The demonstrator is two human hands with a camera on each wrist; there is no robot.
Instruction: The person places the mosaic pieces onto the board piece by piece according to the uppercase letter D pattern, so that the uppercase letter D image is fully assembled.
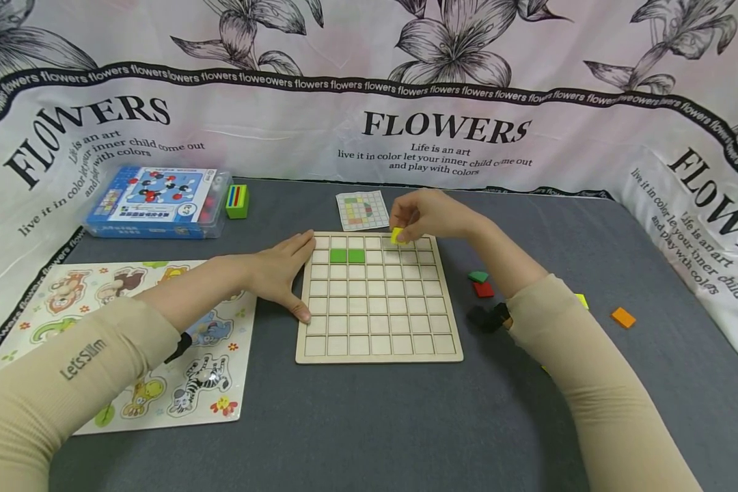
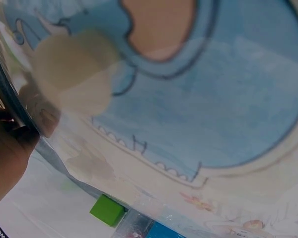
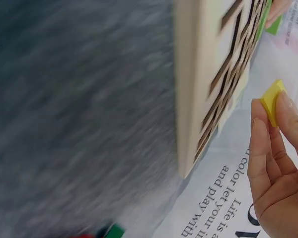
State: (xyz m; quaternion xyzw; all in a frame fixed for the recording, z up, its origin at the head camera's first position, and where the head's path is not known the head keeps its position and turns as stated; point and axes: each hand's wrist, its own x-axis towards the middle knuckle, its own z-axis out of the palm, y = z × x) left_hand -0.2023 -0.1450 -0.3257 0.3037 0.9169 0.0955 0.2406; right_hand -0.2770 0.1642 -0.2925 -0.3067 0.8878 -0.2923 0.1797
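A wooden grid board [image 1: 379, 307] lies flat in the middle of the table, with two green squares [image 1: 347, 255] set side by side in its second row. Thumb and fingers spread, my left hand [image 1: 277, 273] rests along the board's left edge. My right hand [image 1: 427, 217] pinches a yellow square tile [image 3: 272, 101] between thumb and fingers, over the top row right of centre. In the head view most of that tile is covered by the fingertips. Behind the board lies a paper card [image 1: 362, 210] printed with a coloured grid pattern.
Right of the board lie a green piece [image 1: 477, 277], a red piece [image 1: 483, 290] and an orange piece [image 1: 623, 317]. An animal puzzle board [image 1: 221, 383] is under my left forearm. A blue plastic box [image 1: 160, 205] and a small green box [image 1: 237, 202] stand back left.
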